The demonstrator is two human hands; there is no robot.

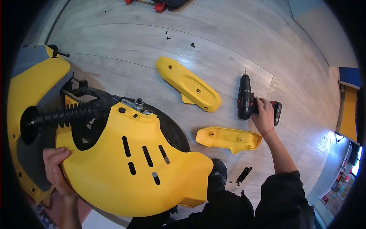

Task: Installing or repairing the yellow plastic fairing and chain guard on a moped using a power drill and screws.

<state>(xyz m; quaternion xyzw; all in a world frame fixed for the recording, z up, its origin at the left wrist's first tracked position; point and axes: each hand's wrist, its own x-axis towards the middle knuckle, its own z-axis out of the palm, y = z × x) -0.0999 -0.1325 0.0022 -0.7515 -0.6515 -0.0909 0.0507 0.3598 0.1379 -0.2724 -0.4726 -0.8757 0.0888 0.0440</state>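
Note:
My left hand (57, 170) is closed round the left edge of a large yellow plastic fender (110, 183) with several slots cut in it. The fender sits over a black tyre (173, 133), beside a black coil-spring shock absorber (63, 116). My right hand (264, 116) has its fingers round the handle of a black cordless drill (245, 101), which lies on its side on the floor with its bit pointing away from me. How firmly it grips cannot be seen. Nearest to that wrist lies a yellow plastic cover (225, 139), hollow side up.
A second yellow cover (187, 84) rests face up farther off. Several small black screws (193, 45) are scattered beyond it. A small black bracket (244, 174) lies near my shoe (219, 168). Yellow and grey bodywork (38, 80) stands at the left.

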